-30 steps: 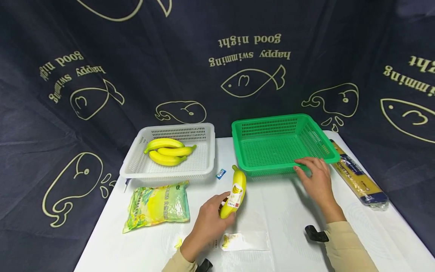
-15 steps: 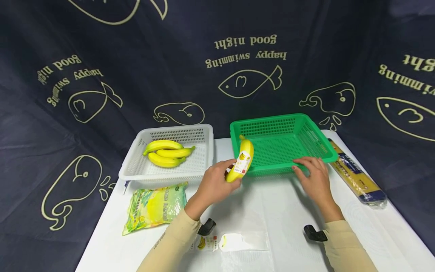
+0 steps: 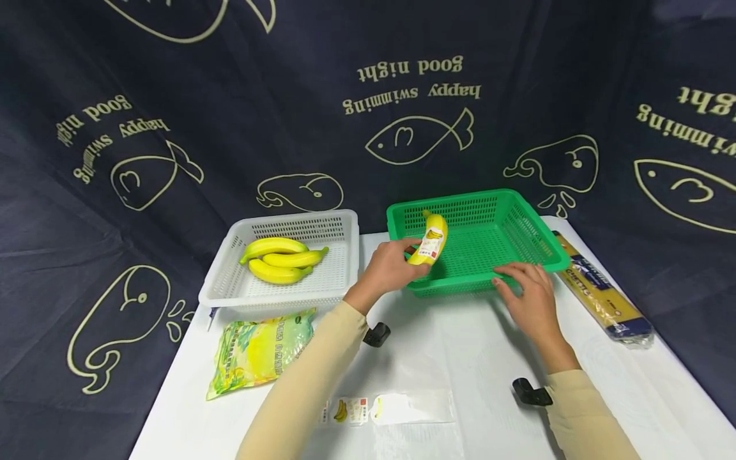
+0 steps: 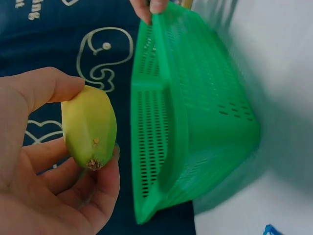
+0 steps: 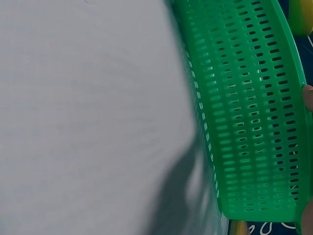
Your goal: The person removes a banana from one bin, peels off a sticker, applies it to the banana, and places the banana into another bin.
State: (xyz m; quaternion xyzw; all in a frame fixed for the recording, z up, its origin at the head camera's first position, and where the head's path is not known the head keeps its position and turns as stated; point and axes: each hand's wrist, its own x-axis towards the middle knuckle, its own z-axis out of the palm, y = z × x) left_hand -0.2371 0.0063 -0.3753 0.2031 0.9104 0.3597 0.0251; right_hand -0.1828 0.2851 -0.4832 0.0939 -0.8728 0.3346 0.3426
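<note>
A banana [image 3: 432, 237] with a white label is held by my left hand [image 3: 393, 265], thumb on one side and fingers on the other. It is over the left front part of the green basket [image 3: 477, 283], tilted with its stem pointing away. In the left wrist view the banana [image 4: 89, 127] shows its blunt end, beside the basket's rim [image 4: 168, 98]. My right hand [image 3: 531, 300] pinches the basket's front rim near its right corner. Only bits of that hand's fingers [image 5: 308, 97] show in the right wrist view.
A white basket [image 3: 282, 297] with 3 bananas [image 3: 276, 273] stands at left. In front of it lies a green-yellow bag [image 3: 259, 351]. Banana label stickers [image 3: 351, 411] lie at the table's front. A gold and blue packet [image 3: 604, 291] lies at right. Dark cloth [image 3: 322, 96] hangs behind.
My left hand has lifted the labelled banana from the table's middle, carrying it away from me and to the right, over the green basket. My right hand has stayed at the rim.
</note>
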